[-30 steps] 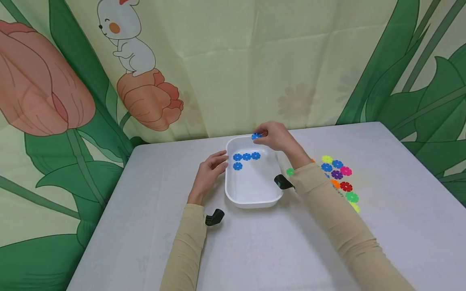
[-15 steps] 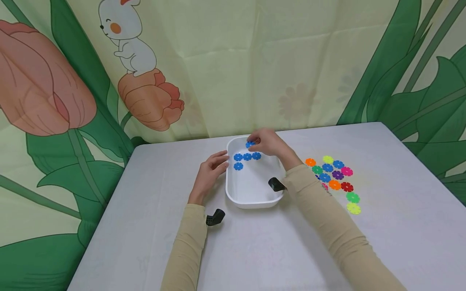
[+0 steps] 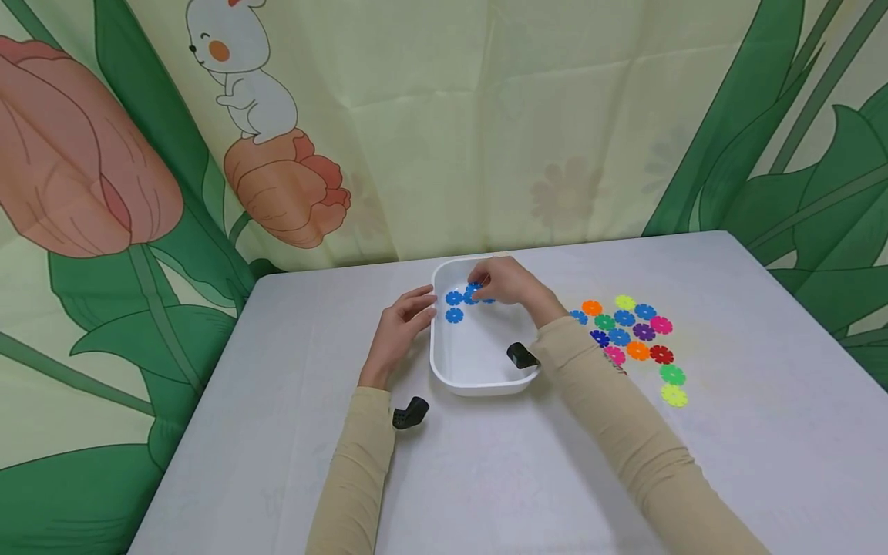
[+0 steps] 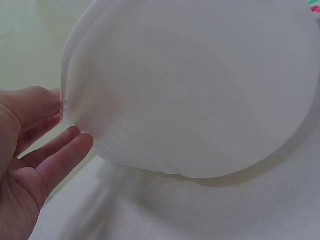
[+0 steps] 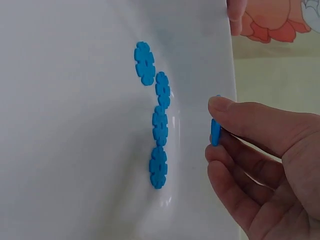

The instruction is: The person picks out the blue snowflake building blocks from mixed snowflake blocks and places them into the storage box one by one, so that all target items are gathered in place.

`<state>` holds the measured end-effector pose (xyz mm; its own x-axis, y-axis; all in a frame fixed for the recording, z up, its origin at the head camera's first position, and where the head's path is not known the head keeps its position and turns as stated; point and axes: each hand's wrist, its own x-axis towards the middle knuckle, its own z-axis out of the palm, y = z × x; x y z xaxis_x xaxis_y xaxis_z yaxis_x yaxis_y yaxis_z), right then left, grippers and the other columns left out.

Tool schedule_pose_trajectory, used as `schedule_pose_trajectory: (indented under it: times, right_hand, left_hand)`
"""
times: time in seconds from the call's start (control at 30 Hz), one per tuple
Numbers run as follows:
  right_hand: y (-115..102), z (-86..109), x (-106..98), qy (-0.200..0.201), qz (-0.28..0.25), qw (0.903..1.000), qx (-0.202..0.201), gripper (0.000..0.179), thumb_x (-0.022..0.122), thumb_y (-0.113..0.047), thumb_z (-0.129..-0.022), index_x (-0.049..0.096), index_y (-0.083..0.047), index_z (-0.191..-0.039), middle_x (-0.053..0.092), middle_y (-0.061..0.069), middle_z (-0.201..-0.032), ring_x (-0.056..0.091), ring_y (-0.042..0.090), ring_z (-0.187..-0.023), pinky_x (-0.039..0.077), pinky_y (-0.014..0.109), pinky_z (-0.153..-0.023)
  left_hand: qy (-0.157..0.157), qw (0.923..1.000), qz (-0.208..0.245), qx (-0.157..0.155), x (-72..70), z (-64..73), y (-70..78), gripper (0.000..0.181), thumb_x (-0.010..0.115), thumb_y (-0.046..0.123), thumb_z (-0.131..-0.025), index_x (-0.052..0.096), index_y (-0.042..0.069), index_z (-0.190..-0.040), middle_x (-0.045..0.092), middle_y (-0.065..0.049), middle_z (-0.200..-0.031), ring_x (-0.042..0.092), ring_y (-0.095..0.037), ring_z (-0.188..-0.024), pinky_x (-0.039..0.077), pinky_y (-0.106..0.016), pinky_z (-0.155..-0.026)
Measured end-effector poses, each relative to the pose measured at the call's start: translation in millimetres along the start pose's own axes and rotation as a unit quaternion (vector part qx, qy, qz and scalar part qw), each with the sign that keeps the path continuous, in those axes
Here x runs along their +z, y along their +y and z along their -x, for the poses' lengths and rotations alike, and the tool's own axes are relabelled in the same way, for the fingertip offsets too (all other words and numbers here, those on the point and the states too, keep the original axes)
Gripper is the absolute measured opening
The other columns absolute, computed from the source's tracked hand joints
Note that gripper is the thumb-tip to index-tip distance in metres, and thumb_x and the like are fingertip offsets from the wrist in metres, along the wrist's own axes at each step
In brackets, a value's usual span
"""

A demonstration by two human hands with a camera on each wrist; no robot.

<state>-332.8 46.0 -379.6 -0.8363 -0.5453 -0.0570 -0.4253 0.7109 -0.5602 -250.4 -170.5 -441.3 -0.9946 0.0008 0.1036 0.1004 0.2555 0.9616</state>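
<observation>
A white plastic tray point(image 3: 486, 382) sits on the table, with several blue flower-shaped discs point(image 3: 454, 315) lying inside toward its far left. My right hand point(image 3: 513, 282) pinches another blue flower-shaped disc point(image 5: 215, 132) between thumb and fingers, above the far part of the tray. In the right wrist view that disc is edge-on and apart from the row below. At the tray's left side, my left hand point(image 3: 401, 327) rests its fingertips against the outer wall, fingers only slightly bent. The left wrist view shows the fingertips point(image 4: 86, 141) touching the wall near the rim.
Right of the tray, loose flower discs lie spread on the table: orange point(image 3: 637, 351), purple point(image 3: 644, 331), red point(image 3: 662, 354), yellow point(image 3: 674, 395) and others. The right forearm hides part of that area. A printed cloth backdrop point(image 3: 444, 139) hangs behind the table's far edge.
My right hand has carried the blue disc from over the tray's far rim leftward and down toward the row of discs inside. The left hand has stayed in place.
</observation>
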Motion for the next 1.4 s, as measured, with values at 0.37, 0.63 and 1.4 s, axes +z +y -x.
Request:
schedule_pose_trajectory:
  times: [0.37,0.63,1.4]
  right_hand:
    - [3,-2.6,6,-0.015,0.044,0.9988,-0.016,0.031,0.074,-0.013,-0.085,0.07,0.003,-0.111,0.069,0.014,-0.103,0.061,0.026,-0.095,0.051,0.037,-0.091]
    - [3,-3.1,13,-0.033,0.044,0.9984,-0.011,0.028,0.073,-0.009,-0.086,0.069,0.004,-0.11,0.068,0.016,-0.105,0.06,0.028,-0.096,0.049,0.038,-0.095]
    - [-1,-0.9,28,-0.054,0.06,0.9956,0.048,0.028,0.075,-0.008,-0.086,0.069,-0.005,-0.113,0.066,0.011,-0.11,0.055,0.026,-0.102,0.044,0.04,-0.105]
  left_hand:
    - [0.0,1.0,-0.006,0.005,1.1,-1.4,-1.4,0.032,0.065,0.018,-0.095,0.066,0.003,-0.123,0.052,0.007,-0.14,0.054,-0.02,-0.125,0.052,-0.032,-0.095]
    - [0.003,1.0,-0.007,0.003,1.1,-0.6,-1.7,0.032,0.065,0.018,-0.095,0.067,0.003,-0.123,0.052,0.007,-0.14,0.054,-0.019,-0.125,0.051,-0.031,-0.095]
    - [0.008,0.9998,-0.015,-0.009,1.2,0.7,-2.4,0.031,0.066,0.024,-0.094,0.068,0.01,-0.123,0.051,0.011,-0.14,0.051,-0.018,-0.128,0.049,-0.034,-0.098]
